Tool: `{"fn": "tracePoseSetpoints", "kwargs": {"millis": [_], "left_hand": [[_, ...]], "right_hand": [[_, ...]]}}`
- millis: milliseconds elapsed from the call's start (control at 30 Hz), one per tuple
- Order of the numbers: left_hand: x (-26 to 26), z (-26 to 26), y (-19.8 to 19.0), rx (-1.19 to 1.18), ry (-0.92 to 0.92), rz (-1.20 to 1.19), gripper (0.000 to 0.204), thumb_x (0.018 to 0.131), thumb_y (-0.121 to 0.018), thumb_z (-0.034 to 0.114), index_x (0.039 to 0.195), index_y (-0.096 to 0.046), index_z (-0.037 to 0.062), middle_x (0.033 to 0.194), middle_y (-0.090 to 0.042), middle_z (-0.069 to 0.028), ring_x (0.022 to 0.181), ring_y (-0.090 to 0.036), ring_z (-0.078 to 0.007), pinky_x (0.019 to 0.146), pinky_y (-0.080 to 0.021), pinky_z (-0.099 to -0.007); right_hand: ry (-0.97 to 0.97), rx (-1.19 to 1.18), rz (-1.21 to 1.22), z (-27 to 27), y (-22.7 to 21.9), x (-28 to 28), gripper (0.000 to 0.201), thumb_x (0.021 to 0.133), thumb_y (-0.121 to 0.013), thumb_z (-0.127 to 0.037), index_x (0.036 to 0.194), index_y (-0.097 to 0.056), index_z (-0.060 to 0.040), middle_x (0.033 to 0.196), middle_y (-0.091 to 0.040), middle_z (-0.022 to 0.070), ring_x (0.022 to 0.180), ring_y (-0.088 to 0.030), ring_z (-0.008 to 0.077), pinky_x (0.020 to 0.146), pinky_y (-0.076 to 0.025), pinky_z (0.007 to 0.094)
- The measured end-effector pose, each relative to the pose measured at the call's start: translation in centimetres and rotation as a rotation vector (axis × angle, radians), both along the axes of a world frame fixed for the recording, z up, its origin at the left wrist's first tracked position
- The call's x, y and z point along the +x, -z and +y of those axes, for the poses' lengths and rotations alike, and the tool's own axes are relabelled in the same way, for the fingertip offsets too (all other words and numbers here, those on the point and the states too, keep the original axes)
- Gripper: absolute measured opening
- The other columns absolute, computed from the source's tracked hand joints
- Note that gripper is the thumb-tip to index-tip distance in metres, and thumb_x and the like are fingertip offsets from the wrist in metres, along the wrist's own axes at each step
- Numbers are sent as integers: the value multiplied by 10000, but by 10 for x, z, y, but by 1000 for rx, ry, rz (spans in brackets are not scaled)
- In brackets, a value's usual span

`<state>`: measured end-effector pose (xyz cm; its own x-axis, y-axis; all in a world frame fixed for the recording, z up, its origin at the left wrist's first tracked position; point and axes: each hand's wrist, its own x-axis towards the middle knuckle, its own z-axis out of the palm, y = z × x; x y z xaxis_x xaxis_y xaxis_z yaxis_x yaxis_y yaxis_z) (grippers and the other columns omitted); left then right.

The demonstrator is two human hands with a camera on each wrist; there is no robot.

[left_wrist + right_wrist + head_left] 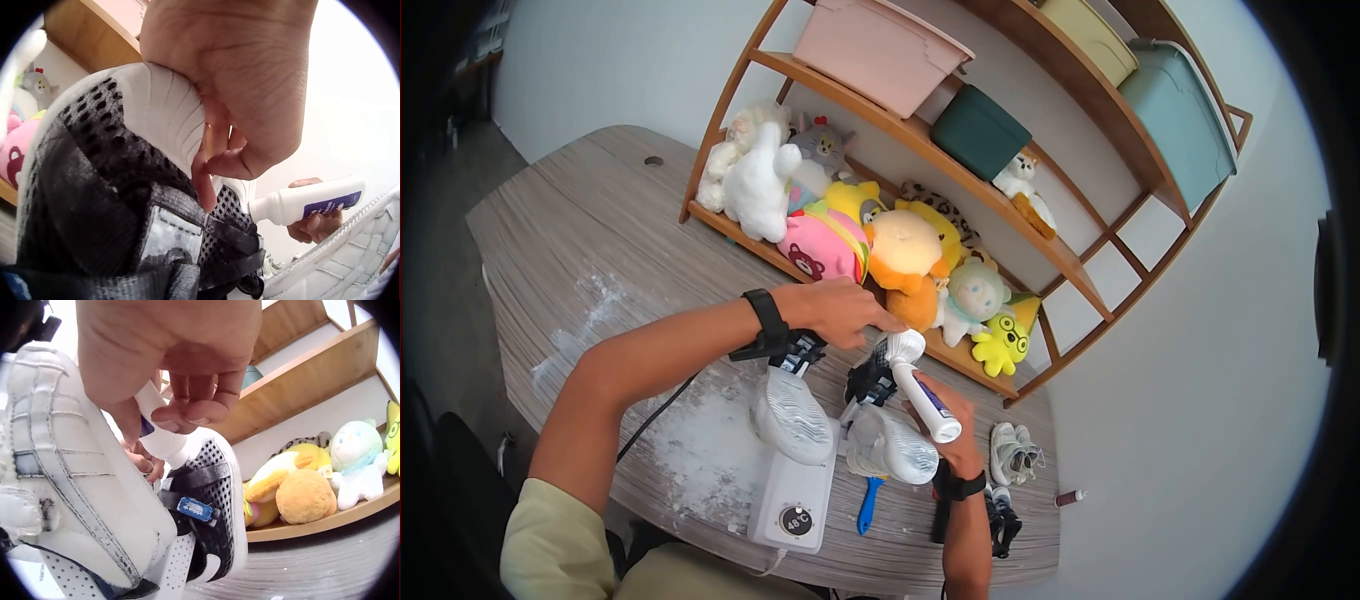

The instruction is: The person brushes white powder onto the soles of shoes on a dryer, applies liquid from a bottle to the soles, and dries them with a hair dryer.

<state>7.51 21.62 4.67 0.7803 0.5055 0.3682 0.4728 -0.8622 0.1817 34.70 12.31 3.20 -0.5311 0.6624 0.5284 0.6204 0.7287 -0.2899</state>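
Observation:
My left hand (pixel 840 310) reaches over the toe of a black mesh shoe (pixel 215 512) with a white sole, fingers bent around its front end. A second black mesh shoe (pixel 87 162) stands nearest in the left wrist view, beneath that hand. My right hand (pixel 952 410) grips a white bottle (pixel 933 405) with a purple label, tilted so its head meets the toe area of the first black shoe. Two white shoes (pixel 792 415) (pixel 892 445) are mounted closer to me on a white shoe dryer (pixel 788 500) whose round display reads 48°C.
White powdery residue (pixel 705 445) covers the table left of the dryer. A blue-handled brush (pixel 867 505) lies beside it. More shoes (pixel 1015 455) and a small bottle (pixel 1070 497) are at right. Behind, a wooden shelf (pixel 1000 190) holds plush toys (pixel 905 245) and bins (pixel 880 55).

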Motion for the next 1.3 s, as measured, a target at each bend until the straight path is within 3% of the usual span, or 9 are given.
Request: {"fn": "tracePoseSetpoints", "kwargs": {"millis": [300,567,667,733,967,1133,1200,1267,1300], "left_hand": [[-1,4,4,15,14,-13,648,704,-595,126,1346,-540,193,891,-681,-182,826,-656,-362,750,-519,-460],[-1,-4,-5,-20,-22,31,643,714,-613,119,1345,-544,219,908,-681,-177,839,-659,-355,759,-517,-459],[-1,-4,-5,-16,-9,25,663,709,-614,113,1359,-528,214,908,-684,-175,816,-657,-351,728,-511,-457],[-1,1,0,29,16,9,706,701,-621,104,1388,-495,206,888,-687,-169,752,-653,-346,653,-501,-455],[1,1,2,26,5,-10,700,692,-620,94,1374,-514,210,952,-694,-151,796,-657,-337,685,-509,-443],[0,0,-3,-51,25,-39,640,707,-598,108,1338,-547,197,1019,-691,-138,865,-659,-335,753,-524,-446],[1,-5,-10,-66,-19,22,662,702,-588,93,1352,-535,203,1049,-688,-123,865,-659,-332,755,-524,-447],[3,-8,-16,-65,-28,52,685,695,-580,82,1365,-522,209,1080,-683,-112,864,-658,-330,756,-524,-449],[3,-9,-17,-69,-16,46,696,692,-577,79,1372,-516,213,1096,-680,-110,863,-658,-329,756,-523,-449]], "right_hand": [[-19,182,68,7,-16,-8,469,726,-789,-53,1171,-640,-39,1004,-696,172,843,-695,311,736,-542,333],[-12,110,-34,4,-19,-12,454,728,-803,-153,1153,-664,-72,1005,-702,164,805,-703,291,690,-540,329],[8,132,-49,10,-32,-20,474,699,-817,-71,1137,-644,-32,997,-706,150,859,-706,275,761,-548,324],[-15,128,-67,10,-36,-21,466,715,-805,-106,1149,-645,-47,988,-704,156,837,-700,293,740,-545,331],[-9,-20,-118,1,-30,-12,474,735,-797,-184,1180,-649,-112,1011,-697,153,864,-684,338,722,-541,358],[-9,-108,217,10,-16,-2,474,751,-795,-103,1194,-633,-59,1040,-704,149,893,-705,233,766,-535,310],[56,-153,431,13,-9,-2,442,825,-754,-101,1233,-607,-15,1050,-695,78,869,-624,103,785,-516,258],[194,-403,743,18,6,-2,345,843,-750,-139,1143,-640,-10,890,-682,37,728,-602,80,648,-507,233],[309,-551,807,18,10,2,238,863,-736,-177,1018,-650,-19,728,-619,-3,573,-531,48,482,-422,215]]}}
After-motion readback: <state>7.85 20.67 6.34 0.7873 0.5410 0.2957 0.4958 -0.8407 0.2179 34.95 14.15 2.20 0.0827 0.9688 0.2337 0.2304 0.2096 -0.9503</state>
